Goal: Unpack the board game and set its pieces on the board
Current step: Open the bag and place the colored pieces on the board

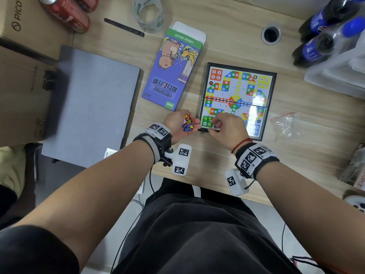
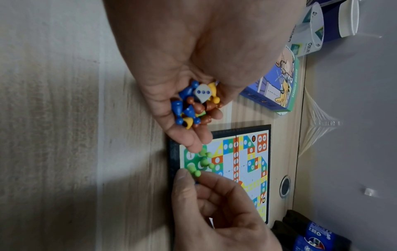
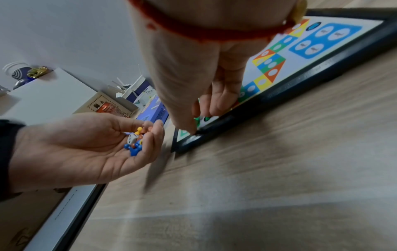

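The colourful game board (image 1: pixel 205 80) lies unfolded on the desk right of centre. My left hand (image 1: pixel 189 123) is palm up beside its near left corner, fingers cupped round a pile of blue, yellow and orange pawns (image 2: pixel 189 108) and a white die (image 2: pixel 201 92). My right hand (image 1: pixel 214 125) pinches a green pawn (image 2: pixel 194 170) between thumb and forefinger, low over the green corner. Two more green pawns (image 2: pixel 205 158) stand on that corner. The purple game box (image 1: pixel 173 72) lies open-ended to the left of the board.
An empty clear bag (image 1: pixel 286 123) lies right of the board. A closed grey laptop (image 1: pixel 92 105) and a cardboard box (image 1: pixel 19 56) fill the left. Red cans (image 1: pixel 67 10), a tape roll (image 1: pixel 148 12), a desk hole (image 1: pixel 271 34) and blue-capped bottles (image 1: pixel 325 36) line the back.
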Available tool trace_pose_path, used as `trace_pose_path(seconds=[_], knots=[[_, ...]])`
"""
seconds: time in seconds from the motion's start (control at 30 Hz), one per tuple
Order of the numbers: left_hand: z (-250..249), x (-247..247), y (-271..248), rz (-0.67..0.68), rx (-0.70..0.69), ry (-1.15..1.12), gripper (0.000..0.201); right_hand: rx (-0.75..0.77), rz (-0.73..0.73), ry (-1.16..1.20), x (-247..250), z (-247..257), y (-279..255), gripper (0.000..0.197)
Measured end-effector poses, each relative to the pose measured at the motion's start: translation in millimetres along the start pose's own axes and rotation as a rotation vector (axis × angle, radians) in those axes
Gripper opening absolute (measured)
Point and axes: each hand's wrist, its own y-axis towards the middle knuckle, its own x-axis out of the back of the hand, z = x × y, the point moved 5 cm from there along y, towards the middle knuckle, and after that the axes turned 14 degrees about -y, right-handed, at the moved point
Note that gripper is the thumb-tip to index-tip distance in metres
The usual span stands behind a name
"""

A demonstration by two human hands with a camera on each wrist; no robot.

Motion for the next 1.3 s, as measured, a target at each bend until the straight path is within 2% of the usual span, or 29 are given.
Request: trace_pose_path(seconds=[0.07,0.23,0.33,0.47,0.57,0.9,1.03,1.3], knots=[[-1.8,-4.0,-2.1,0.03,0.011,-0.009,0.036,-0.005,-0.013,0.017,7.1,-2.6,-2.0,0.022],[-3.4,-17.1,-5.8,0.131,0.046,-0.052,0.037,0.057,-0.167,0.085,37.4,10.8,2.4,0.01],[-3.9,-23.5,-6.7,0.161,0.028,-0.073,0.034,0.144,-0.118,0.045,37.7,31.9,14.9,0.013],[-5.8,-24.7,-4.4,0.148,0.022,-0.115,0.024,0.154,-0.045,-0.026,30.4,42.5,24.4,0.021],[-5.8,-22.1,-1.4,0.106,0.043,-0.129,0.024,0.163,0.001,-0.046,27.3,44.1,26.8,0.024],[-4.3,-21.8,1.2,0.119,0.095,-0.169,0.016,0.257,0.06,-0.067,28.7,46.7,29.6,0.019],[-3.2,-24.7,1.8,0.12,0.118,-0.191,0.026,0.269,0.023,-0.014,31.9,52.0,25.9,0.015],[-7.6,-28.0,0.8,0.13,0.111,-0.121,0.026,0.3,-0.124,0.134,41.5,61.9,15.4,0.014]])
